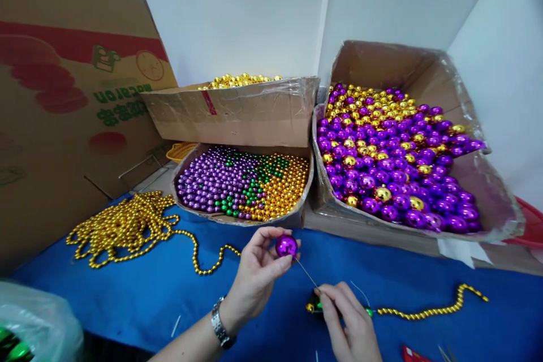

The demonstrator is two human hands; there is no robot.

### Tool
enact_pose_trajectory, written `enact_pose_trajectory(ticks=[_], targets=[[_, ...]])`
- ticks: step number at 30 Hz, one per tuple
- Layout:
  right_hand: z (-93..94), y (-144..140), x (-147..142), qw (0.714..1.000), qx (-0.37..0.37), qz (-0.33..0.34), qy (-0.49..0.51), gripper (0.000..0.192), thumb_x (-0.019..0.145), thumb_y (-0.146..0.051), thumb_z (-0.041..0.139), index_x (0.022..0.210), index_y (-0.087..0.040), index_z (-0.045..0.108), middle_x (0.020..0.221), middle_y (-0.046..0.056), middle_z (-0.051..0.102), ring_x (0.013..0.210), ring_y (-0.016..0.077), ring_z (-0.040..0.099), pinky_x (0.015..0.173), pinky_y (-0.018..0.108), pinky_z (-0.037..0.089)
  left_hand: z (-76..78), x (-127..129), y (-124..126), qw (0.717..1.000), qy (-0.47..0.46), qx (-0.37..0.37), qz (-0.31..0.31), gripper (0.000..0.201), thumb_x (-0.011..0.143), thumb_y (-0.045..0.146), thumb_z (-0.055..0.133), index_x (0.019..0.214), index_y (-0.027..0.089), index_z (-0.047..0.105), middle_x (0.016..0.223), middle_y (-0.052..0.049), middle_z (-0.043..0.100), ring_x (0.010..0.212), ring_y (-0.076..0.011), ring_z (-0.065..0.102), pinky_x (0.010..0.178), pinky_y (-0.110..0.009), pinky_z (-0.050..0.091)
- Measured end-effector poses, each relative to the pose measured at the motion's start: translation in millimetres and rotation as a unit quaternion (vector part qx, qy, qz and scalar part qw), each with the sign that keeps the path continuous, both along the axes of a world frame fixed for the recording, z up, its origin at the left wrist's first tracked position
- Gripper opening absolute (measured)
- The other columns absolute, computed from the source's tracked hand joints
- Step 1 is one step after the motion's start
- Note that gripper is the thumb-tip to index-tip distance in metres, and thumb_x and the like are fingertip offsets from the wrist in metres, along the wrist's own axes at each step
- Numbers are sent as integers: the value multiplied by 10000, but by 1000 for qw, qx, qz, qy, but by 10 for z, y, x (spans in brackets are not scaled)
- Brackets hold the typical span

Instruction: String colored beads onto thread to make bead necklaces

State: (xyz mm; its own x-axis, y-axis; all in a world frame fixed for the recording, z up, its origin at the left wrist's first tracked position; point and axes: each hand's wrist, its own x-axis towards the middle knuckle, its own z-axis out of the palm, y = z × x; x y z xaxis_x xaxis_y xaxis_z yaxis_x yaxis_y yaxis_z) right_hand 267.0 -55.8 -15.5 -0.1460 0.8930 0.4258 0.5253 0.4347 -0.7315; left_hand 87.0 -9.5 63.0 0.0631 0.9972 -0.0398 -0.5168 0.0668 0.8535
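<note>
On the table, a heap of bead strand lies to the left, before a large leaning carton. Behind the hands, a shallow box of small beads sits beneath another bead box, with a larger box of balls to its right. A bag occupies the near left corner, apparently off the table's edge.

purple ball: glossy, mirror-like, looked metallized plastic
needle: thin bare metal, shiny
gold bead strand: glossy metallic finish
table cover: blue cloth, matt
boxes: brown cardboard, matt, clear glossy tape on rims
watch: polished metal band
</note>
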Motion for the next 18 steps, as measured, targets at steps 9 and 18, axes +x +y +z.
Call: enact_pose_trajectory(ticks=[9, 18], targets=[[45, 15, -15, 1000, -1, 18, -9, 219, 949, -242, 402, 995, -204, 613, 798, 49, 617, 686, 150, 647, 614, 198, 523, 5, -34, 10, 998, -51, -30, -21, 312, 698, 153, 733, 973, 187, 589, 1127, -100, 600, 993, -261, 623, 840, -380, 510], [-45, 13, -39, 999, 29, 16, -35, 200, 933, -185, 429, 1044, -193, 595, 820, 59, 604, 715, 155, 636, 656, 216, 522, 8, -41, -12, 1000, 9, 15, -10, 344, 708, 144, 727, 1014, 178, 572, 1184, -121, 559, 998, -276, 610, 854, -425, 510]])
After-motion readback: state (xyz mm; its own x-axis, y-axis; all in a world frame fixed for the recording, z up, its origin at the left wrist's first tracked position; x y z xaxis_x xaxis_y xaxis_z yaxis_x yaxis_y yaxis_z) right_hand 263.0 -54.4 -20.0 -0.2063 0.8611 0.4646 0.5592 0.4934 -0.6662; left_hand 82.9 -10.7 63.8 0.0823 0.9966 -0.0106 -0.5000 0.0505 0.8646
